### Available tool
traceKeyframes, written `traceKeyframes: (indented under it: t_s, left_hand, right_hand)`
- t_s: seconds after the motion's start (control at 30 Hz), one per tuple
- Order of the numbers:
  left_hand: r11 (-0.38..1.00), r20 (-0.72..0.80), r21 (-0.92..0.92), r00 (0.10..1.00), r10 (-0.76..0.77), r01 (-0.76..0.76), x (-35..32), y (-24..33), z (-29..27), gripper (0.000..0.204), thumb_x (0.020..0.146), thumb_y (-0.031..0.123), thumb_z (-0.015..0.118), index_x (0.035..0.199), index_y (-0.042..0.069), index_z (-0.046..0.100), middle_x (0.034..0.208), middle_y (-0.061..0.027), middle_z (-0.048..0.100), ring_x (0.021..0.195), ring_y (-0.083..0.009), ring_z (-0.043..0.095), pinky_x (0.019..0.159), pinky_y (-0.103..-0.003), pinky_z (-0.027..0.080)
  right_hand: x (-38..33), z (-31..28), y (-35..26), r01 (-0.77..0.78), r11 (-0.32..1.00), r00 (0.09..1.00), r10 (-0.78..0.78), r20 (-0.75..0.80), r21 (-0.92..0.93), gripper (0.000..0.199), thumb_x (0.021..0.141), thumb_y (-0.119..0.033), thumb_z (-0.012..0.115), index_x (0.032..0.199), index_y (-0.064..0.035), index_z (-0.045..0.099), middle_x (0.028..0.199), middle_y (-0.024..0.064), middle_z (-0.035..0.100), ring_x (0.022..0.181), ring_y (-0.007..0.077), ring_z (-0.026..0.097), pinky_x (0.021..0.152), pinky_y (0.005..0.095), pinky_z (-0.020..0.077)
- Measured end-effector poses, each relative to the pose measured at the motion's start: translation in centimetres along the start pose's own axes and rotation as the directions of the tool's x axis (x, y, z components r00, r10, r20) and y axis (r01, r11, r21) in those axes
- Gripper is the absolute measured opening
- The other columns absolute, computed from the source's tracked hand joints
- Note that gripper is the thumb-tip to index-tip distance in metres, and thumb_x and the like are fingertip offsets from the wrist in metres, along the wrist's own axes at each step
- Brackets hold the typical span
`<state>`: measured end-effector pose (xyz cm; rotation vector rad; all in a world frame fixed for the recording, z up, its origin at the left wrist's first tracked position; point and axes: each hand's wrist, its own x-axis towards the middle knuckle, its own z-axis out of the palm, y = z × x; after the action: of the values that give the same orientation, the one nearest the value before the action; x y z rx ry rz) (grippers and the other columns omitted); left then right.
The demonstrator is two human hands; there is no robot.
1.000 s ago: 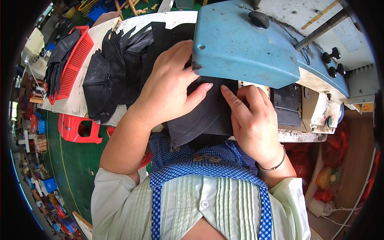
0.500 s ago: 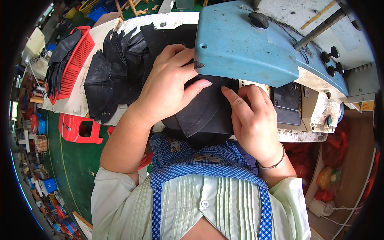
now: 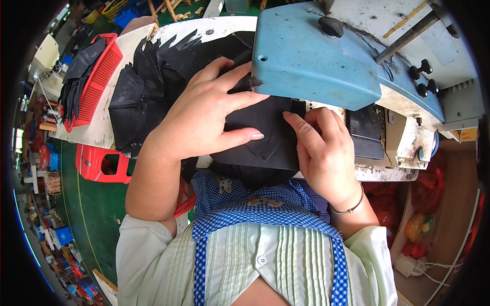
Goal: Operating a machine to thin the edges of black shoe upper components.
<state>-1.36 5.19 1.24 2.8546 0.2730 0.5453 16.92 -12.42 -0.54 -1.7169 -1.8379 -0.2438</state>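
A black sheet-like panel (image 3: 265, 145) with a pointed corner outlined on it lies in front of the blue machine head (image 3: 316, 56). On its left part rests my left hand (image 3: 209, 109), fingers spread and thumb stretched toward the middle of the panel. Some of those fingertips reach close to the machine head's left end. My right hand (image 3: 326, 143) is at the panel's right edge, index finger on top and the other fingers curled; its thumb is partly hidden. More black pieces (image 3: 135, 97) lie bunched and overlapping to the left of my left hand.
A red basket (image 3: 97, 81) holding black pieces stands at the left end of the white worktable (image 3: 224, 23). A red stool (image 3: 102, 163) is on the green floor below. Black knobs (image 3: 423, 76) stick out of the machine at right, above a wooden compartment with red bags (image 3: 429, 188).
My left hand has shifted slightly left and spread its fingers wider over the black panel. The bunched pieces beside it have shifted a little. My right hand stays nearly in place.
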Motion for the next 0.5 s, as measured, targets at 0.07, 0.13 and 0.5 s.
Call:
traceKeyframes:
  t_s: [0.07,0.13,0.5]
  left_hand:
    - [1.0,0.001,0.004,1.0,-0.009,0.009,0.0,0.26,-0.12,0.053,0.077,0.042,0.085,0.122,0.014,0.076,0.143,-0.0209,0.057,0.13,-0.0472,0.05,0.109,-0.053,0.044]
    - [1.0,0.002,0.003,1.0,-0.012,0.012,0.12,0.38,0.08,0.054,0.077,0.044,0.085,0.122,0.014,0.076,0.144,-0.0225,0.056,0.131,-0.0482,0.049,0.109,-0.054,0.044]
    - [0.984,-0.055,0.156,0.995,-0.081,0.089,0.6,0.31,0.68,0.064,0.077,0.055,0.082,0.124,0.012,0.073,0.141,-0.0262,0.058,0.127,-0.0499,0.052,0.103,-0.056,0.047]
  right_hand:
    - [-0.03,0.03,0.01,0.003,1.0,1.0,-0.003,0.001,0.002,0.042,0.074,0.001,0.069,0.117,-0.0013,0.073,0.091,0.0107,0.055,0.081,0.0281,0.059,0.071,0.0397,0.0527]
    - [-0.09,0.06,0.07,-0.003,1.0,1.0,0.003,-0.001,-0.002,0.042,0.074,0.001,0.07,0.116,-0.0014,0.073,0.091,0.0107,0.055,0.081,0.0282,0.059,0.071,0.0398,0.0526]
    - [-0.23,0.15,0.19,0.008,1.0,1.0,-0.007,-0.012,0.017,0.041,0.072,0.001,0.07,0.113,-0.0032,0.074,0.091,0.0104,0.056,0.081,0.0283,0.059,0.071,0.04,0.0528]
